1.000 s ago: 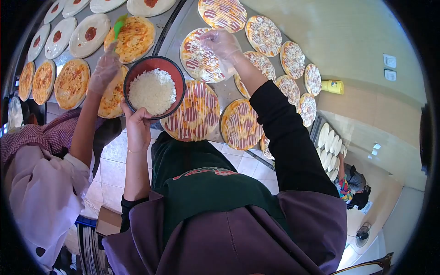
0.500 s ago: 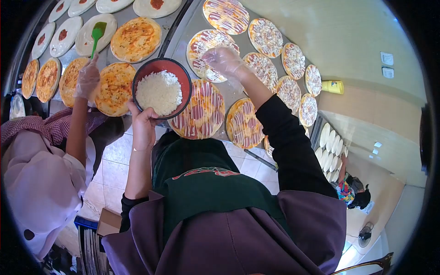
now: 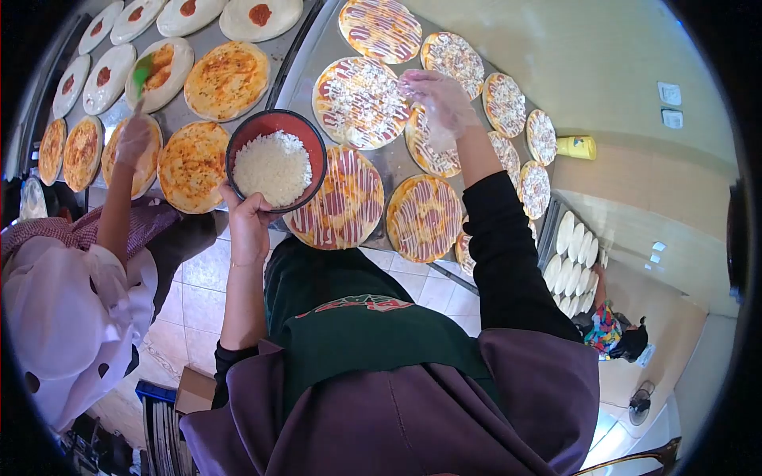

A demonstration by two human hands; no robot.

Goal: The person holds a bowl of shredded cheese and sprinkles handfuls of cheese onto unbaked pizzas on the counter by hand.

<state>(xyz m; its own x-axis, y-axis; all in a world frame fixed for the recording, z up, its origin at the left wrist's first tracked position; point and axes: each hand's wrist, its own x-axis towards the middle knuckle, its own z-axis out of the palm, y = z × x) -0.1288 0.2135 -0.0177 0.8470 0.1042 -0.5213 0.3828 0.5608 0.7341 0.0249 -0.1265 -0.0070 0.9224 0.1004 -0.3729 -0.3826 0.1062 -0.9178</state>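
My bare left hand grips the near rim of a round bowl, dark outside and red inside, with shredded white cheese in it. My right hand, in a clear plastic glove, hovers by the right edge of a pizza scattered with white cheese over striped sauce. Its fingers look loosely apart, with nothing visible held in them. Right of the bowl lie a pizza and another pizza, both with pale sauce stripes and pinkish slices.
At left, a co-worker's gloved hand works a green spatula over a dough round. Several cheese-topped pizzas stand along the right side of the metal table. A yellow bottle lies beyond them. Another person is far right.
My right hand has moved right, off the middle of the pizza, where more white cheese now shows. The bowl stays in my left hand. The co-worker's spatula has spread red sauce on the dough.
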